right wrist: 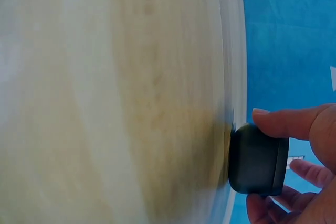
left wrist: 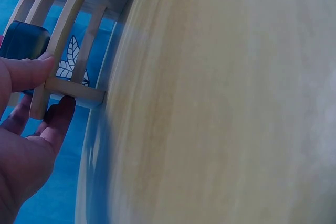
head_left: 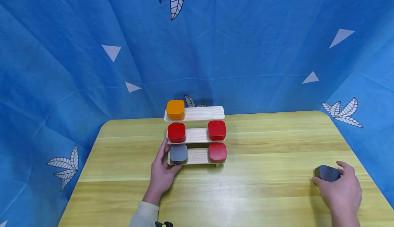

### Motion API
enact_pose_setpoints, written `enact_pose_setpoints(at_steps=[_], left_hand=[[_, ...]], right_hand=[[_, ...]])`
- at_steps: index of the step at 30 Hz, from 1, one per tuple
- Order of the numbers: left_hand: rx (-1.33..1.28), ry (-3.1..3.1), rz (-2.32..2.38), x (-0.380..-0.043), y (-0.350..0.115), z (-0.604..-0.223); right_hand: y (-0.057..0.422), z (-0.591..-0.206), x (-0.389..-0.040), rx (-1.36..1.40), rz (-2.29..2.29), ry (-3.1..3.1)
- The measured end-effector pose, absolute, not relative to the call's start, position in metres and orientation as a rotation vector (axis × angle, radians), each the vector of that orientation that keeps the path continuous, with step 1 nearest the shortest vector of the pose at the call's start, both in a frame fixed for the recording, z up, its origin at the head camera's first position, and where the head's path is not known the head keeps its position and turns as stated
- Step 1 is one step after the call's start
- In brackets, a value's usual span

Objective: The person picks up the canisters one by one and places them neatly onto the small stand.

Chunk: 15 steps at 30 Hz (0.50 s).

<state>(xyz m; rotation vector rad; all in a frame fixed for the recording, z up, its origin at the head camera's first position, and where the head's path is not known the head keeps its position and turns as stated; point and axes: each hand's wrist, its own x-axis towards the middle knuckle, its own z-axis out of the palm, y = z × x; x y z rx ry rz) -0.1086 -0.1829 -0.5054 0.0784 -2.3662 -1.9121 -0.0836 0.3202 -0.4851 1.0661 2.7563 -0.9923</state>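
Note:
A small three-tier wooden rack [head_left: 198, 155] stands left of the table's middle. My left hand [head_left: 163, 174] grips the left end of its lowest tier, thumb at the front edge and fingers around the side and underneath. Right beside that thumb, a grey rounded-square box [head_left: 179, 153] sits on the tier; it looks dark blue in the left wrist view. Far to the right, my right hand [head_left: 341, 186] holds a dark grey rounded-square box [right wrist: 258, 160] between thumb and fingers, low at the tabletop. A seam runs near one end of this box.
Red boxes [head_left: 217, 152] sit at the right of the lowest tier and at both ends of the middle one. An orange box [head_left: 175, 110] is on the top tier's left. Blue cloth [head_left: 246, 49] hangs behind the wooden table [head_left: 261, 199].

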Motion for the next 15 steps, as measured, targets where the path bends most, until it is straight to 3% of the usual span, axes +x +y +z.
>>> enact_pose_setpoints(at_steps=[15], left_hand=[[0.083,-2.342,-1.944,-0.110,-0.184,-0.509]], right_hand=[[0.305,-0.477,-0.089,1.039,-1.016,2.799]])
